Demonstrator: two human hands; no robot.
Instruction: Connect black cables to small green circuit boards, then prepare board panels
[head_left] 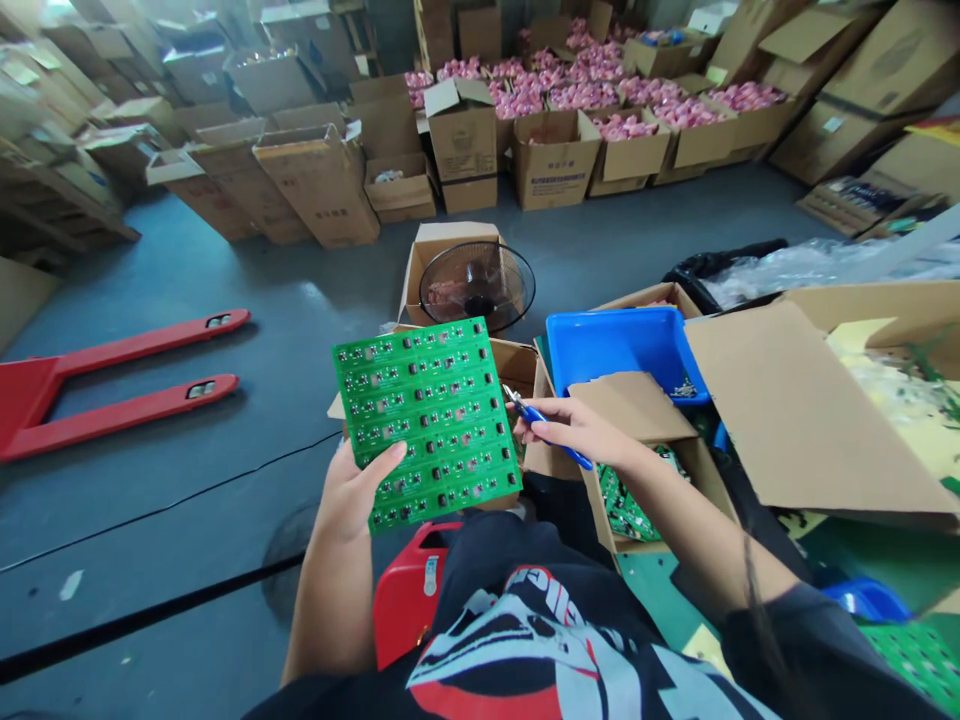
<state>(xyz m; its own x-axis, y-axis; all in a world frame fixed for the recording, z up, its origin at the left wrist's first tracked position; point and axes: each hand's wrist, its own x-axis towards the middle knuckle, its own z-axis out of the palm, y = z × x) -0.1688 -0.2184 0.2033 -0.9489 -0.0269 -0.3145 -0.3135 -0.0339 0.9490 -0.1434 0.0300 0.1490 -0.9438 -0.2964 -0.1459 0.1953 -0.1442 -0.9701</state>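
Green circuit board panel (427, 425), held up in front of the person and tilted, with its glossy face turned toward the head camera. It is laid out as a grid of small repeated boards, in rows of black components with small metal pads between them; the markings are too small to read. The left hand (352, 490) grips the panel's lower left edge, thumb lying across the front and fingers behind it. The right hand (574, 432) is closed around blue-handled cutters (536, 415), whose metal tip sits just beside the panel's right edge.

Below the right forearm, an open cardboard box (637, 495) holds more green boards (622, 505). A blue plastic tray (615, 350) with small metal bits in one corner sits just beyond it. Past the panel stand a pedestal fan head (476, 287) and, on the grey floor (225, 285), a red pallet jack (112, 385). Further back, open cartons (555, 160) hold pink bagged goods (585, 97).
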